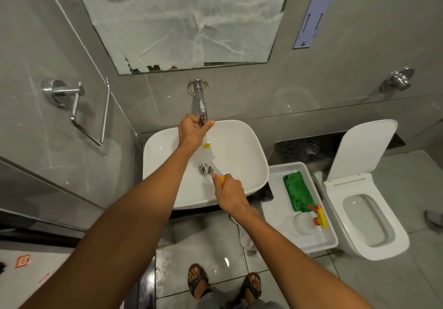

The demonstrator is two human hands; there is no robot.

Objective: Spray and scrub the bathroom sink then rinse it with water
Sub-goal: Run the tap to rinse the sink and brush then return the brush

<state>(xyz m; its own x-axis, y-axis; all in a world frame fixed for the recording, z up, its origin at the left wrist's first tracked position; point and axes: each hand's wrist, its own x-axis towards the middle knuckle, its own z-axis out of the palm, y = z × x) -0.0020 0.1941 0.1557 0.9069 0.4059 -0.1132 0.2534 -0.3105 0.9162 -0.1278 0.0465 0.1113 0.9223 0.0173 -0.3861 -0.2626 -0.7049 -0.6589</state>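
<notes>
A white basin sink [249, 155] sits below a chrome wall tap [201, 102]. My left hand [191, 131] grips the end of the tap. Water runs from it down toward the chrome drain [205, 169]. My right hand [231, 192] holds a brush by its yellow handle. The brush [206, 151], with white bristles and a yellow tip, lies across the bowl under the water stream.
A white tray [282, 212] right of the sink holds a green cloth [297, 192] and a spray bottle with a red and yellow nozzle [318, 216]. An open toilet [359, 208] stands further right. A chrome towel holder [79, 107] hangs on the left wall. The floor is wet near my feet.
</notes>
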